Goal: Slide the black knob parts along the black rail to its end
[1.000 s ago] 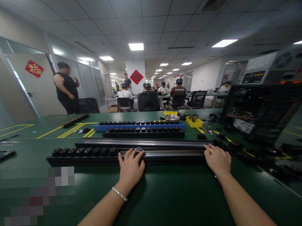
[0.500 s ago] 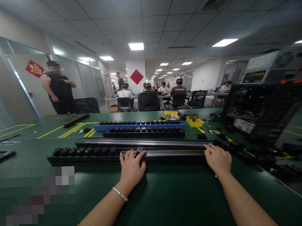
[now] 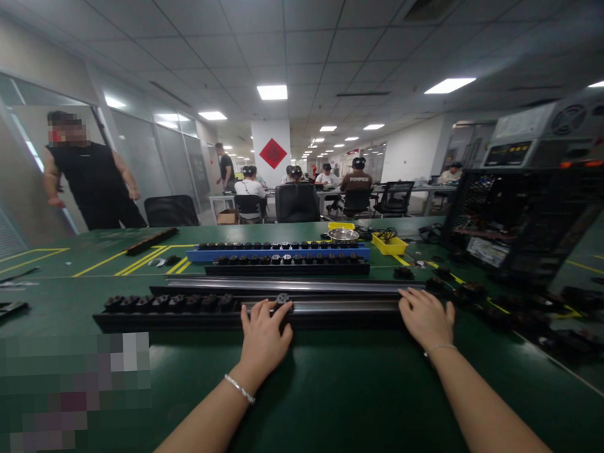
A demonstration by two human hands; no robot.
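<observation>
My left hand (image 3: pixel 264 336) lies flat on the near edge of the long black rail (image 3: pixel 343 309), fingers spread and gripping nothing. Its fingertips are just beside a small round black part (image 3: pixel 283 299) seated at 12 o'clock. My right hand (image 3: pixel 426 318) rests flat and loose on the rail's 3 o'clock end, and a row of black parts (image 3: pixel 168 302) fills the rail toward 9 o'clock.

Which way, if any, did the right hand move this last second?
Yes: the right hand slid slightly left along the long black rail, judged against yellow plastic bin.
</observation>
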